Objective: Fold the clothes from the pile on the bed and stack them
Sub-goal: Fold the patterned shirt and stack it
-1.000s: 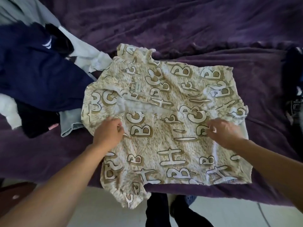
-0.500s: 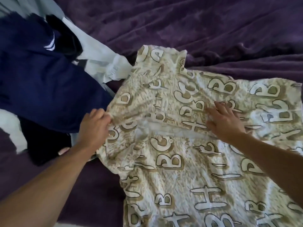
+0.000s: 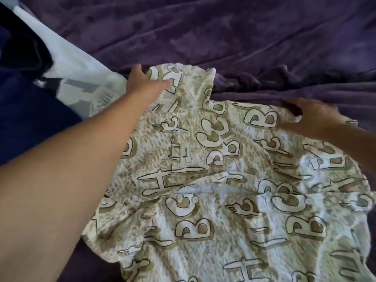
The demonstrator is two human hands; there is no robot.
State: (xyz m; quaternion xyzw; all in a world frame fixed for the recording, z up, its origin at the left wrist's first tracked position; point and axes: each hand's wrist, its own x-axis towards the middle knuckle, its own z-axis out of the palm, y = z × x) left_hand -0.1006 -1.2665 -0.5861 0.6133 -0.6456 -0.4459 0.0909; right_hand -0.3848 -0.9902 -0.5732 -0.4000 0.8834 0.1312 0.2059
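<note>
- Purple blanket (image 3: 244, 37) under the lettered shirt (image 3: 203, 200); clothes pile (image 3: 30, 110) at its left.
- Left hand (image 3: 144, 84) flat, fingers straight, on shirt's far sleeve; right hand (image 3: 313, 117) pinches its far edge.

Shirt (image 3: 223, 200) on bed cover (image 3: 244, 37), near side; clothes pile (image 3: 30, 108) left, just beside shirt's far corner.

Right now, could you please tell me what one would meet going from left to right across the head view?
Navy garment → white printed garment → left hand → small sewn label → right hand. The lettered shirt under both hands spans too widely to place.
</note>
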